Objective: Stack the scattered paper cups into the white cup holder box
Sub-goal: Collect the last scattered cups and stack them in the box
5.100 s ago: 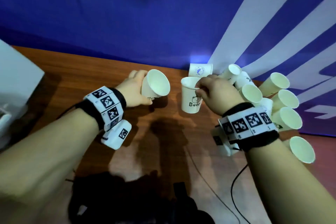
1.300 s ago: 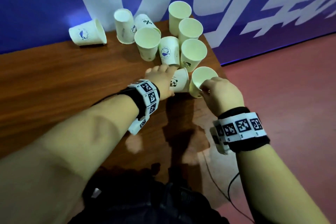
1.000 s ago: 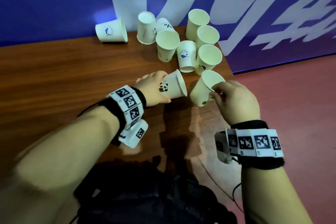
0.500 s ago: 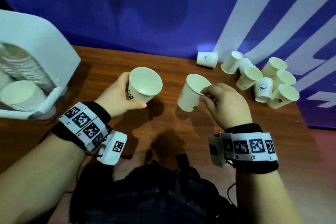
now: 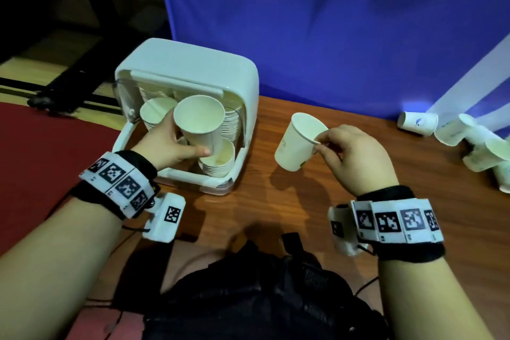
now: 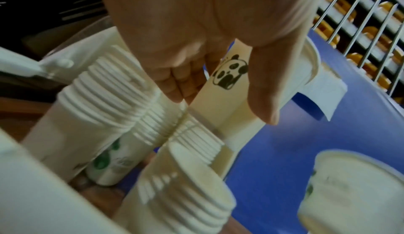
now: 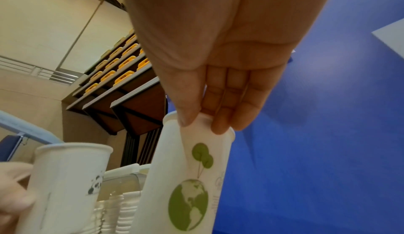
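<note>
White rounded plastic cup holder box [image 5: 193,63]: stood at the left of the brown wooden table [image 5: 276,201], front open, holding several nested stacks of white paper cups [image 5: 220,157]; ribbed rims of the stacks showed in the left wrist view [image 6: 104,99].

Left hand [image 5: 168,143]: fingers and thumb curled round a white paper cup printed with a black panda [image 6: 229,75], held mouth-up, slightly tilted, above the front stack inside the box; whether its base touched that stack could not be told.

Right hand [image 5: 350,154]: thumb and fingertips [image 7: 220,122] pinched the rim of a white paper cup printed with a green globe and balloons [image 7: 190,194]. The cup [image 5: 300,141] hung tilted above the table, just right of the box, clear of it.

Scattered white paper cups [image 5: 469,141]: clustered at the far right of the table, well apart from the box, one with a blue logo [image 5: 416,121] lying on its side.

Blue backdrop with white stripes [image 5: 331,22]: behind the table.

Wristbands with black-and-white square markers [image 5: 118,182]: one on each wrist.
</note>
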